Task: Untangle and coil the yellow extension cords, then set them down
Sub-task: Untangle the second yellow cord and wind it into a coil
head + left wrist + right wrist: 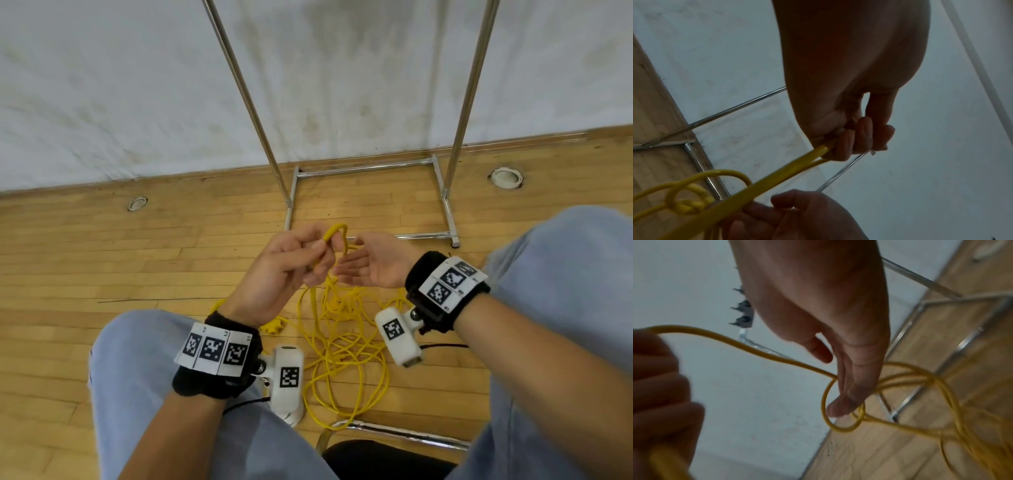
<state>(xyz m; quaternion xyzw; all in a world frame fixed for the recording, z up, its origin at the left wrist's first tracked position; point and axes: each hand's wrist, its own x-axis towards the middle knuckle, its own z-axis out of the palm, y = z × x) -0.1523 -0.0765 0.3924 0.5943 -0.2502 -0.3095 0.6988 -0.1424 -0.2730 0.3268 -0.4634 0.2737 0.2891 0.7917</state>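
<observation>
Left hand (287, 263), fingers curled, pinches a raised bight of the thin, smooth yellow extension cord (337, 230). Right hand (371, 263), palm up with fingers extended and relaxed, passes its fingertips (840, 408) through a small cord loop (838, 426) at a knot (688, 206). Below the fingers, tangled cord lies on the wooden plank floor (120, 267); beyond them, a chrome tubular rack (373, 169) stands against a white wall (137, 85).

yellow cords (342, 339): thin, glossy, heaped in loose overlapping loops on the wood floor between the knees. one doubled strand (777, 177) rises from the heap, bent into a narrow loop at the top. a knot (686, 206), apparently loose, sits on the raised part.
</observation>
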